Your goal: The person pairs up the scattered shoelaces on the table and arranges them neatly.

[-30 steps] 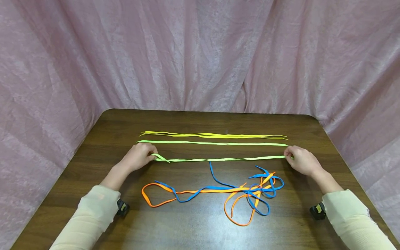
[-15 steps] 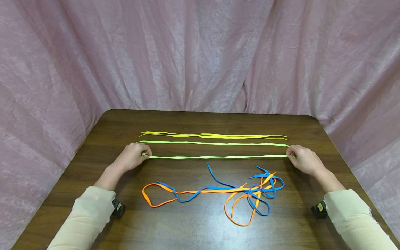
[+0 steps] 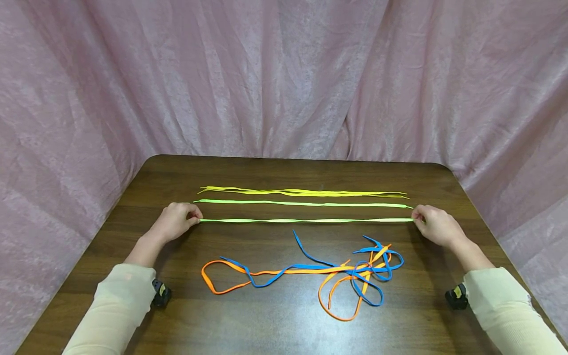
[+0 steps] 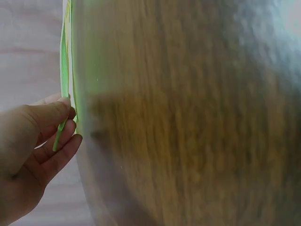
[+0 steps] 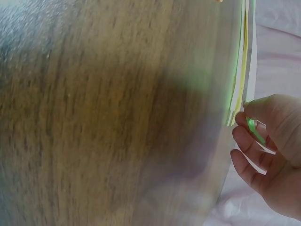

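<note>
A light green shoelace (image 3: 306,220) is stretched straight from side to side between my two hands. My left hand (image 3: 175,221) pinches its left end between thumb and forefinger; a short green tip (image 4: 59,136) pokes out below the thumb in the left wrist view. At the other end my right hand (image 3: 437,227) pinches the lace the same way, and its tip (image 5: 256,132) hangs inside the curled fingers. Just beyond lies a second green shoelace (image 3: 301,203), straight and parallel. Behind that, yellow shoelaces (image 3: 301,192) lie side by side.
Nearer to me, orange shoelaces (image 3: 270,272) and blue shoelaces (image 3: 306,266) lie tangled together, with loops bunched at the right. The brown wooden table (image 3: 248,320) reflects light near its front. Pink curtains (image 3: 266,79) hang behind and at both sides.
My left hand has slid left along the lace to its end, and my right hand has shifted slightly right. The held green lace has gone from loose to taut and moved slightly away from me.
</note>
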Motion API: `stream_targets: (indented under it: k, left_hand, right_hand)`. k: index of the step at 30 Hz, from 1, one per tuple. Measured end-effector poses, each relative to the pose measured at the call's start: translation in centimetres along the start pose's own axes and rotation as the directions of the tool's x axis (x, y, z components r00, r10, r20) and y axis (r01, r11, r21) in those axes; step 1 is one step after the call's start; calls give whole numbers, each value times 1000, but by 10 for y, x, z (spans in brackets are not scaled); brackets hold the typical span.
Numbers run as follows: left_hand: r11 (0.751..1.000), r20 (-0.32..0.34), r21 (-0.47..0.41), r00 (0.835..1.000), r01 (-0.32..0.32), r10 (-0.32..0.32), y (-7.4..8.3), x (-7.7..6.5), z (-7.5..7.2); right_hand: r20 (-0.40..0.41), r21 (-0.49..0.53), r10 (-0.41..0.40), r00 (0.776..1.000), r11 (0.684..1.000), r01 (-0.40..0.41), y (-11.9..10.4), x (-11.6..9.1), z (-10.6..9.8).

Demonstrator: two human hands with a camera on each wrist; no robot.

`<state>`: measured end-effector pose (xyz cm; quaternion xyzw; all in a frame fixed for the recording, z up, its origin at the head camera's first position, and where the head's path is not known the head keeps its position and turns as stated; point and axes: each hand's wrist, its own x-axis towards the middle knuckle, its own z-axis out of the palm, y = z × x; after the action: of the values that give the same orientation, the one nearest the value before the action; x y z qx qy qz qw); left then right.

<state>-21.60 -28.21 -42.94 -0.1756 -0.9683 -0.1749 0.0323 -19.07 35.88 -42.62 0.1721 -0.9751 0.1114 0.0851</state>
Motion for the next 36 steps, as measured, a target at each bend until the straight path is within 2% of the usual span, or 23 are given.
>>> stream_targets:
  k: [7, 17, 23, 32, 36]
  left_hand:
    - [999, 11, 12, 999, 36, -36, -10, -1, -1]
    - [998, -13, 34, 998, 59, -58, -17, 3, -7]
    - [995, -14, 41, 996, 92, -91, -18, 11, -8]
    - [989, -9, 30, 989, 145, -145, -18, 25, -4]
    - [988, -33, 31, 989, 149, -147, -20, 30, -3]
  right_hand:
    - [0, 3, 3, 1000, 1000, -3, 2, 1, -1]
    - [42, 8, 36, 998, 999, -36, 7, 4, 0]
    - [60, 14, 70, 996, 997, -71, 11, 8, 2]
    - [20, 17, 105, 994, 994, -105, 16, 15, 3]
    - [25, 9, 111, 993, 994, -112, 17, 20, 5]
